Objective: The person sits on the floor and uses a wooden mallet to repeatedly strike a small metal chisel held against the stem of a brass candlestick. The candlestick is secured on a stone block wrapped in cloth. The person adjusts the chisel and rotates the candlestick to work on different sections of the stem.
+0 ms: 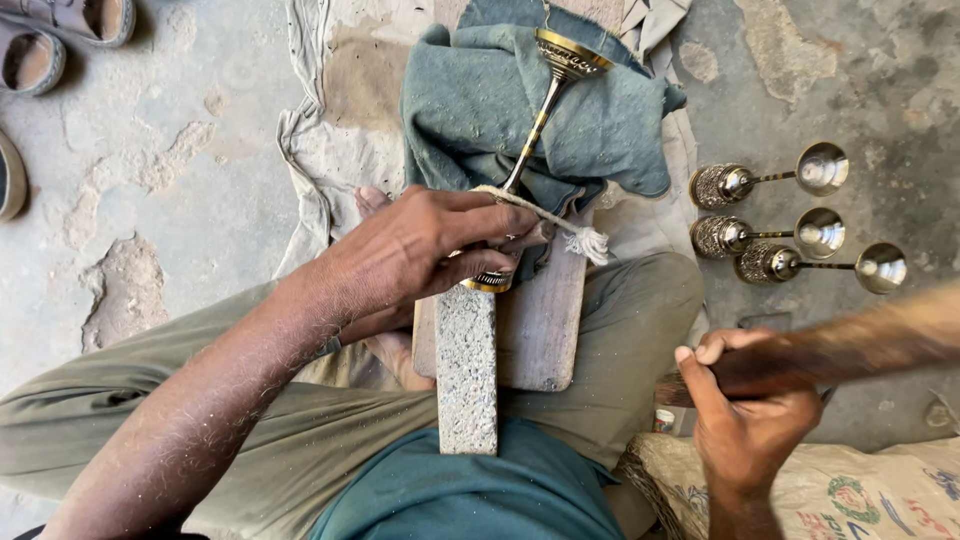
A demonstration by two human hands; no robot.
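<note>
My left hand (430, 250) grips the cup end of a brass goblet (545, 95) that lies along a grey stone bar (467, 370) and a wooden board (545, 320) over my lap. A frayed white cord (575, 232) runs across the goblet's stem by my fingers. The goblet's round foot rests on a teal cloth (480, 110). To the right, my right hand (745, 410) is closed around a wooden stick (860, 345), which is blurred from motion and points toward the right edge.
Three finished brass goblets (770, 180) (770, 236) (820, 265) lie side by side on the concrete floor at right. A printed woven sack (850, 490) sits at lower right. Sandals (60, 30) lie at top left. A dirty white cloth (330, 130) covers the ground.
</note>
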